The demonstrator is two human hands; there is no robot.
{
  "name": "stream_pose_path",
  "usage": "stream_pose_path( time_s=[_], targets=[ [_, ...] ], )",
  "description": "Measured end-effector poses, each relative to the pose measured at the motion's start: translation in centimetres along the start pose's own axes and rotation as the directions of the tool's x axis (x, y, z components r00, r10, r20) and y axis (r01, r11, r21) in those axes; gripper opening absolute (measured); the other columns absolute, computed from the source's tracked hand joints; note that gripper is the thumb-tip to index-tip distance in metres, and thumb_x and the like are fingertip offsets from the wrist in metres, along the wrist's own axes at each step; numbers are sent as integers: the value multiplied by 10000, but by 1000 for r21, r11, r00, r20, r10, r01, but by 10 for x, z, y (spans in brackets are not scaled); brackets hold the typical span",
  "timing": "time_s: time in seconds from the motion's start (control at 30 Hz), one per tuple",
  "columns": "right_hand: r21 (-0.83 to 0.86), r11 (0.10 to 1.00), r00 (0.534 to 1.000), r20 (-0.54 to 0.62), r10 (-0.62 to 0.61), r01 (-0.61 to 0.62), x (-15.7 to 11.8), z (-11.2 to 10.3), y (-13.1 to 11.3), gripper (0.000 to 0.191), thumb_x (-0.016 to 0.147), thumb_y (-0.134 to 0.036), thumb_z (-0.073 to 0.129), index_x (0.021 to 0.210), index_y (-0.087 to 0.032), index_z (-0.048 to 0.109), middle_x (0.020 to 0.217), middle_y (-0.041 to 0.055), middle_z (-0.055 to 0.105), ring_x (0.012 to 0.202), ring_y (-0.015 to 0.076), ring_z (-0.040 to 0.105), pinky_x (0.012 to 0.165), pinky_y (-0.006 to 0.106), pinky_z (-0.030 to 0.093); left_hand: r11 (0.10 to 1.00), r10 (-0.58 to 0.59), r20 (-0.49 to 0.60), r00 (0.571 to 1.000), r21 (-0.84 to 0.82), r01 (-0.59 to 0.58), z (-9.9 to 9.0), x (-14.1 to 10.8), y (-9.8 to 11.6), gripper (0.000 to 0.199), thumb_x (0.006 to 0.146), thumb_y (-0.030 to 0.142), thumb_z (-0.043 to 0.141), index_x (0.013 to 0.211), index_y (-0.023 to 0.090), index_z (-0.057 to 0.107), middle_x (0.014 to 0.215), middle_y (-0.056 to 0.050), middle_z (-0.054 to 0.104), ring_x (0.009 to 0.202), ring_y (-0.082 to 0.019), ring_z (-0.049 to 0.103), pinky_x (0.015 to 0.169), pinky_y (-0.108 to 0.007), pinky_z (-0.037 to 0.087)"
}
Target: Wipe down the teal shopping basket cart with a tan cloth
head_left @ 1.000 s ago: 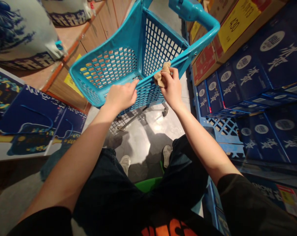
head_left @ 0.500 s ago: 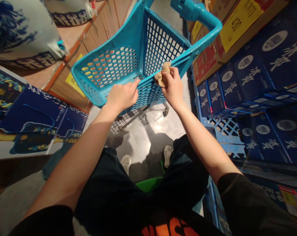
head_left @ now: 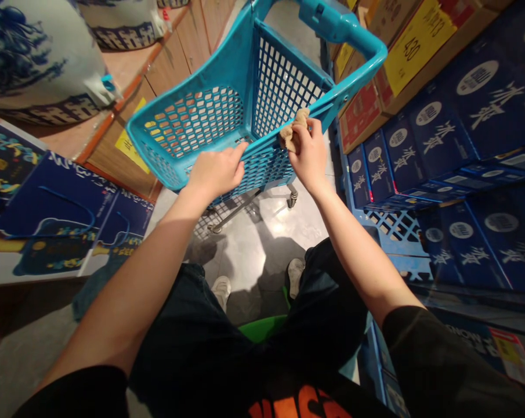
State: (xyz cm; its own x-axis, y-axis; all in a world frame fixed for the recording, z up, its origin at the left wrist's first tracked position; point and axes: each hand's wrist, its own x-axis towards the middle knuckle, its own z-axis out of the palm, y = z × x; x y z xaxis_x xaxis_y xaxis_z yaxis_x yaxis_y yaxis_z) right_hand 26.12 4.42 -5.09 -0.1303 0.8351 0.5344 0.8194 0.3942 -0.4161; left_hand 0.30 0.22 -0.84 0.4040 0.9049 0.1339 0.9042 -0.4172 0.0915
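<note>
Presently Listed: Blue Cart, Tan Cloth, Two Bare Hands

Item one: cart (head_left: pixel 238 64), blue plastic with pierced walls, standing on the pale floor (head_left: pixel 249 255), one long rim toward the person, handle (head_left: pixel 344 26) at that rim's farther end. The closeness of this rim presumably puts it within easy reach of both arms.

Item two: cloth (head_left: pixel 292 136), tan, crumpled, on the near rim, nearer the handle than the left hand is. Bunched this way, it probably sits more firmly under the fingers.

Left hand (head_left: pixel 214 171): closed over the near rim toward its front corner, one digit laid out along the edge; the grip likely steadies the cart. Fingers beyond the rim are hidden.

Right hand (head_left: pixel 310 157): thumb and fingers clamped on the cloth, holding it against the rim, apparently to keep the two in contact.

Surroundings: patterned jars (head_left: pixel 40 64) along the front edge of a wooden counter (head_left: pixel 175 55); opposite, blue boxes (head_left: pixel 475 87) in rows, labels outward, likely for reading from the aisle; a yellow sign (head_left: pixel 419 46) on a carton, marked 430.
</note>
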Motion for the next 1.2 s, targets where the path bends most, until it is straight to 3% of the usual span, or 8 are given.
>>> stream_pose_path(
  time_s=[0.23,0.43,0.53,0.63,0.83,0.93,1.07,1.2],
  targets=[
    [-14,985,964,207,-165,171,-18,13,-45,387,1027,-352,597,1405,-269,593,1495,132,552,1407,347,596,1155,561,600,999,-25,28,999,26,24,-4,-2,2,619,1065,343,397,1654,168,470,1338,-208,747,1139,-389,743,941,-495,565],
    [-40,997,996,64,-58,60,2,-3,0,337,1066,-370,528,1382,-262,571,1515,149,533,1388,352,584,1132,609,585,997,32,88,996,-72,-25,-10,-1,-13,669,1065,390,488,1718,298,380,1464,-141,700,1197,-355,715,962,-468,574],
    [-46,999,998,66,-25,28,2,-5,4,379,1063,-371,496,1425,-271,543,1540,159,509,1413,371,560,1116,665,587,999,5,84,996,-47,-1,-11,-1,-18,635,1079,382,465,1708,311,407,1448,-143,710,1181,-366,718,935,-477,577],
    [-61,996,991,119,-54,61,-8,3,-17,440,1019,-330,573,1457,-308,537,1557,135,512,1436,353,557,1148,641,590,999,-18,62,998,-36,21,-9,-1,-20,588,1092,360,429,1679,330,456,1425,-120,731,1187,-361,723,927,-460,576],
    [-54,971,931,302,-205,232,-18,15,-60,505,952,-203,584,1456,-210,560,1656,162,462,1484,337,552,1219,534,554,1000,-16,32,999,-18,17,-6,-1,-16,584,1097,383,404,1673,314,464,1374,-114,758,1198,-353,726,933,-428,571],
    [-100,983,957,262,-122,153,-9,10,-47,460,960,-193,565,1419,-215,580,1627,148,476,1463,343,571,1204,536,560,1000,-11,36,999,-4,11,-9,-2,-12,608,1097,379,385,1697,288,427,1399,-139,738,1194,-358,722,937,-446,568],
    [-89,994,992,112,-57,67,3,1,-13,377,1009,-258,535,1384,-256,570,1585,133,483,1454,350,558,1193,576,553,999,-31,46,998,13,30,-13,-6,-16,671,1081,383,410,1735,245,343,1428,-177,713,1207,-375,709,928,-467,564],
    [-73,997,998,48,-35,39,6,1,4,343,1021,-310,520,1354,-238,563,1554,172,505,1351,356,592,1126,601,577,998,-49,65,997,44,46,-13,-17,-30,559,1092,429,387,1603,272,548,1404,-139,738,1242,-378,709,913,-444,566]
  ],
)
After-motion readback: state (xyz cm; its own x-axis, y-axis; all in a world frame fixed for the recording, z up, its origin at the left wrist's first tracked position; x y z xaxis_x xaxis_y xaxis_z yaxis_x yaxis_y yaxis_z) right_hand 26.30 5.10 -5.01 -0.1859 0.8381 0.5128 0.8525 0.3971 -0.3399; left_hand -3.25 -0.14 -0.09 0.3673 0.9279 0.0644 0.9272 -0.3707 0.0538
